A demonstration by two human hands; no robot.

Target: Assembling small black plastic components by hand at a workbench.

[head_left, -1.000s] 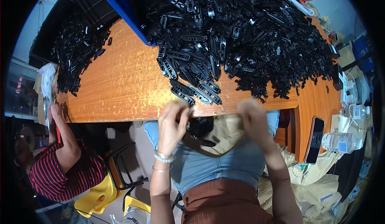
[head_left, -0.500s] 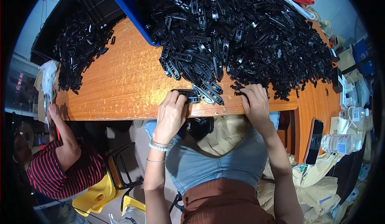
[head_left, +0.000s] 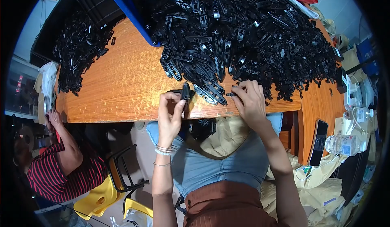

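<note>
Upper left: small black parts [head_left: 75, 52] lie heaped against a black tray [head_left: 40, 48]; beside the central pile slants a blue container wall [head_left: 132, 17], its contents hidden. Glossy, slotted, elongated pieces [head_left: 203, 66] cover the wood-grain tabletop [head_left: 122, 76], with finer jagged ones [head_left: 296, 60] at right. The left grip [head_left: 170, 113] is clamped on an elongated black part [head_left: 185, 92], between thumb and fingers; the right grip [head_left: 251, 103] pinches a small dark piece [head_left: 230, 94] at its fingertips.

Heap of long black plastic parts [head_left: 213, 36]: cut off by the upper edge. Small black piece [head_left: 230, 94] at right hand [head_left: 250, 103]: too small to identify.
</note>
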